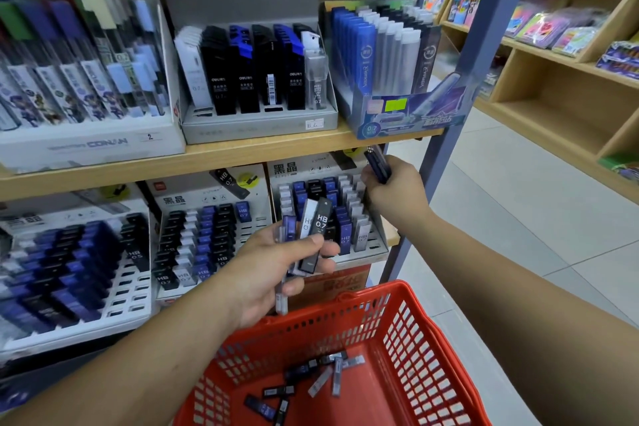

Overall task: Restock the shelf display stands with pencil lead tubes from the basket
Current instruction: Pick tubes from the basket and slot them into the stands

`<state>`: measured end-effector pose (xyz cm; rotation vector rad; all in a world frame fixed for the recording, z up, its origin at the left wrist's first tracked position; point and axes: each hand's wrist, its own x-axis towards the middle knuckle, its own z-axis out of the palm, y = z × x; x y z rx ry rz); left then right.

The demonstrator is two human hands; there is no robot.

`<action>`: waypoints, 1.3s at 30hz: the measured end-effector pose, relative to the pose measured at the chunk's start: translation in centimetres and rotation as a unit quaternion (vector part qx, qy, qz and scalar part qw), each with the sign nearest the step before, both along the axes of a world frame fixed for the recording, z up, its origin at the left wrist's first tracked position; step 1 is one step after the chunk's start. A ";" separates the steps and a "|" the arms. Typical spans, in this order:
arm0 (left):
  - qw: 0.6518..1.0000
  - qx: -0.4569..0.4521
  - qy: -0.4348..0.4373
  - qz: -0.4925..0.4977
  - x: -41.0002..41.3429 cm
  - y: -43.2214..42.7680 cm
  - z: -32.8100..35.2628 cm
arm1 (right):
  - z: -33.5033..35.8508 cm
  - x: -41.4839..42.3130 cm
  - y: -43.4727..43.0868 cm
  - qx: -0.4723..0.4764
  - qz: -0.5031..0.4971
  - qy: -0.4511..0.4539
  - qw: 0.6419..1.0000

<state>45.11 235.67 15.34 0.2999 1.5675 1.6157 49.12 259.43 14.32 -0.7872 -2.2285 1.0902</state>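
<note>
While the left hand (pixel 273 273) clutches at least four lead tubes (pixel 320 225), the right hand (pixel 394 192) grips one blue tube (pixel 378 166).

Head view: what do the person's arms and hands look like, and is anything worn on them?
Both hands are bare, with no gloves. The left hand and right hand show no rings that I can see. The left forearm and right forearm are uncovered to the frame edge: no sleeves, watch or bracelet in view.
</note>
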 end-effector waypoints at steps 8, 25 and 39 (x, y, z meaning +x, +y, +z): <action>0.999 -0.009 0.041 0.014 0.8 0.0 0.5 | 4.3 4.0 -3.7 -0.230 0.207 -0.054 0.949; 0.986 -0.140 0.079 0.048 0.5 1.8 -1.4 | 2.5 5.4 -0.2 -0.025 -0.026 0.097 0.995; 0.978 -0.076 0.137 0.139 0.4 3.1 -1.5 | 2.2 5.3 0.3 -0.035 -0.003 0.108 0.993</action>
